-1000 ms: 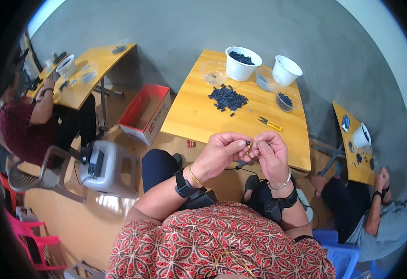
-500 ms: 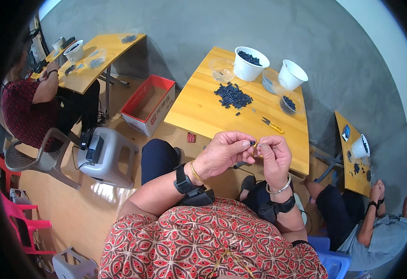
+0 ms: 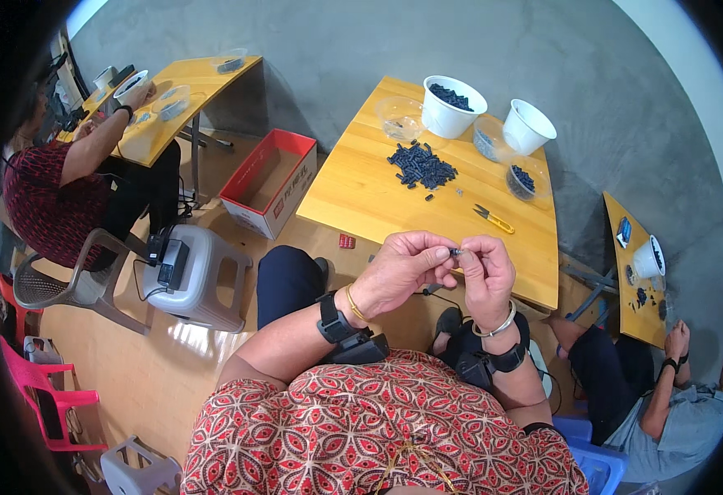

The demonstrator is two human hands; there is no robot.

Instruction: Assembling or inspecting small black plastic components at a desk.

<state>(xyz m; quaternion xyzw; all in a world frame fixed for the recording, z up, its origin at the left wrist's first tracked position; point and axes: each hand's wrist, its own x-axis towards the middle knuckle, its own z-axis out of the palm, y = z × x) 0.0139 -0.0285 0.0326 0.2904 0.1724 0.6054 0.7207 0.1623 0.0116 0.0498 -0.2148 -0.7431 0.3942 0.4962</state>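
Observation:
In front of the table's near edge, over my lap, my two hands meet at the fingertips. My left hand pinches a small black cylindrical piece between thumb and forefinger. The thumb and forefinger of my right hand are closed at the other end of that piece; whatever lies between them is too small and covered to name. Beyond my hands, a pile of similar black pieces lies on the wooden table, with one loose piece beside it. Yellow-handled thread snips lie to the right.
At the table's back stand a white bucket of black pieces, another white bucket and clear plastic tubs. A red-and-white carton and a grey stool stand left. One person sits left, another right.
My right fingertips have come in to meet the black piece in my left hand; a silvery bit seen in them before is now covered. The person at left has stretched an arm toward a bucket.

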